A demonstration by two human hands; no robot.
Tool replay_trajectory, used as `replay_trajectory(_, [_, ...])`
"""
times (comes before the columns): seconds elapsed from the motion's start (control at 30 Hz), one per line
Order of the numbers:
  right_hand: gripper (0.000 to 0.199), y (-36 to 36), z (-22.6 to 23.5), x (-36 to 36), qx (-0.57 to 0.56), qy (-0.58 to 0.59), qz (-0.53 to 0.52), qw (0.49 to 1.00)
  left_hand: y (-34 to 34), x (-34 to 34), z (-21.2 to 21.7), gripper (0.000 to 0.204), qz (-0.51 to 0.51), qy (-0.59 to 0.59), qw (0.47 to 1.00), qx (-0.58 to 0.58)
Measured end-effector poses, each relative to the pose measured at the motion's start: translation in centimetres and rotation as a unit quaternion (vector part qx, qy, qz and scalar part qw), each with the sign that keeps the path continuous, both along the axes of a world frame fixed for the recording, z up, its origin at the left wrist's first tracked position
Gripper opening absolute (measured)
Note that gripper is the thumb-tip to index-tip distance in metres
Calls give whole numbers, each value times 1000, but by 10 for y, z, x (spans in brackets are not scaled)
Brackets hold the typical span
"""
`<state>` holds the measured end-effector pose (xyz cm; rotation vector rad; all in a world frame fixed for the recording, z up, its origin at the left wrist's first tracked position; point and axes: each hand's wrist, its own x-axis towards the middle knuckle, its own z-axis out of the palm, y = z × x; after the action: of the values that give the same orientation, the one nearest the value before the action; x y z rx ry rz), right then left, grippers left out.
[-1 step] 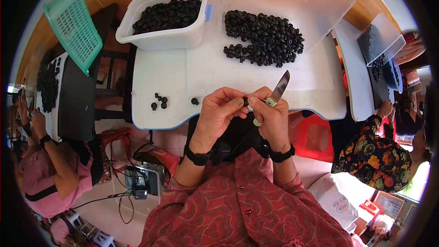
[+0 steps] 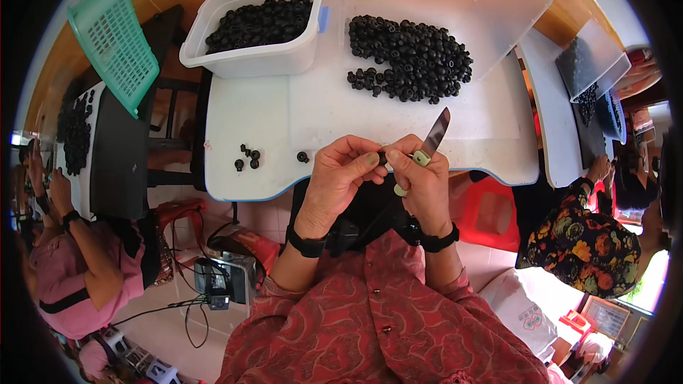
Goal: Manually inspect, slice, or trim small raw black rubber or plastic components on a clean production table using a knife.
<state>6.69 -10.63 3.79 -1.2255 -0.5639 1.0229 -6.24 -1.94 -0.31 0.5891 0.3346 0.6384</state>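
Note:
My left hand (image 2: 343, 171) pinches a small black rounded part (image 2: 383, 158) between thumb and fingertips, just past the table's near edge. Wrapped in my right hand (image 2: 422, 174) is a knife with a pale green handle (image 2: 422, 158); its blade (image 2: 438, 131) points up and away to the right. My right thumb and finger meet the black part too, which is mostly hidden by fingers. To the left of my hands lie one loose black part (image 2: 302, 157) and a small group of loose parts (image 2: 255, 163). A large pile of black parts (image 2: 420, 60) spreads farther back.
A white tub (image 2: 284, 64) of black parts stands at the back left of the white table (image 2: 320, 114). A clear plastic bin (image 2: 509, 14) lies behind the pile. A green basket (image 2: 117, 50) leans at left. People work at both sides; a red stool (image 2: 491, 217) is at right.

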Motion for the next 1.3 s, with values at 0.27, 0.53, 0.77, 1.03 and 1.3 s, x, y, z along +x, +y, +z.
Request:
replay_trajectory(0.27, [13, -6, -6, -9, -29, -138, -42, 989, -4, -1, 11, 18, -22, -48, 997, -51])
replay_trajectory(0.53, [43, -8, 0, -18, -9, -489, -39, 872, -12, -1, 15, 19, -5, -56, 997, -49])
replay_trajectory(0.77, [53, -10, 3, -20, -38, -551, -32, 833, -17, -3, 19, 19, 7, -41, 999, -14])
replay_trajectory(1.03, [55, -12, 3, -22, -47, -570, -32, 820, -18, -4, 16, 19, 15, -32, 999, 5])
replay_trajectory(1.3, [46, -12, 1, -19, -57, -581, -31, 811, -17, -5, 14, 15, 26, -13, 999, 12])
